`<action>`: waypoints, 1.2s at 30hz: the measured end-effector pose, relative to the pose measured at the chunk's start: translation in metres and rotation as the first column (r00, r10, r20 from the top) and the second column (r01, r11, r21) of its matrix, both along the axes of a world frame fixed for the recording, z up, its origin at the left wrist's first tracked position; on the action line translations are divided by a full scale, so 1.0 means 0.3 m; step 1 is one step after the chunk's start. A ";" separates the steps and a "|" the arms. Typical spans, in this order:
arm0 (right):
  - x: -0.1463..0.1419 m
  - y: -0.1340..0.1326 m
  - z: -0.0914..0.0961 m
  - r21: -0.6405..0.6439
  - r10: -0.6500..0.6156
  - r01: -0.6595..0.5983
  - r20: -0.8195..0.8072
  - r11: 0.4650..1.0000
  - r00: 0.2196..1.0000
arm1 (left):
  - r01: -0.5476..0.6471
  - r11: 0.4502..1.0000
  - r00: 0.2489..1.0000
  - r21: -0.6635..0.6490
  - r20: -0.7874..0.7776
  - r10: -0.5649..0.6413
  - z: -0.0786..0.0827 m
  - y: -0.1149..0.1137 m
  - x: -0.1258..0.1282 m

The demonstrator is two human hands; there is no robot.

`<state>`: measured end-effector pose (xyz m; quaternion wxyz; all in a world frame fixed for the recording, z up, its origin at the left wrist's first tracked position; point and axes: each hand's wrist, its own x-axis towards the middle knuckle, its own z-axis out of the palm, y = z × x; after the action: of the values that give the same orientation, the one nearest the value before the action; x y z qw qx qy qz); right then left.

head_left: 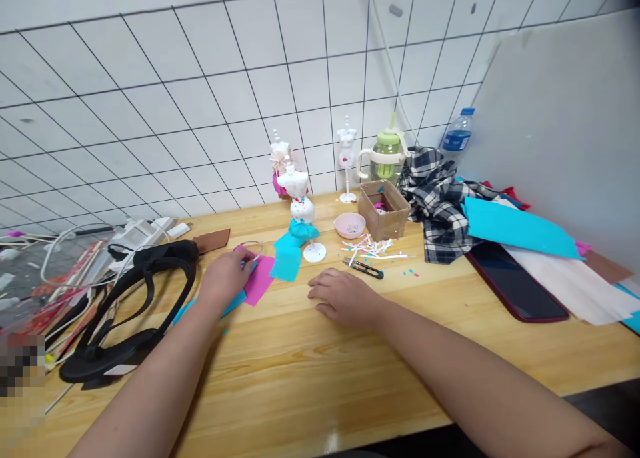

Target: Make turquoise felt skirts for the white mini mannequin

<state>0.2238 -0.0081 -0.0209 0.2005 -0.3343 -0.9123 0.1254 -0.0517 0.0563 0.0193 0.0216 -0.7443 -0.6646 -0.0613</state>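
My left hand [227,278] rests over a pink felt-like piece [260,281] and a blue piece [235,303], left of centre. Its fingers are curled, and what they hold is hidden. A thin pale loop [259,246] shows just beyond the fingertips. My right hand [345,297] lies on the wooden table with fingers stretched out, holding nothing. Black thread snips [367,269] lie just past it. Between and beyond my hands stands a small white dress-form mannequin [303,210], with turquoise pieces [289,261] around and below its base of the torso.
Behind are a second mannequin [281,153], a third one [347,155], a pink dish [350,226], a cardboard box [385,211] and white scraps [373,247]. A black headset frame [145,271] lies left. A phone [520,285], plaid cloth [433,191] and turquoise sheet [520,228] are right.
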 end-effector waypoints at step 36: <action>-0.008 -0.003 -0.006 -0.020 -0.099 0.104 0.189 0.994 0.977 | 0.646 0.763 0.753 -0.037 0.194 -0.629 -0.100 -0.195 0.226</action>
<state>0.2214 -0.0090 -0.0228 0.1146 -0.3938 -0.9069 0.0963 0.0161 -0.0023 -0.0106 -0.0953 -0.9182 -0.3726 -0.0944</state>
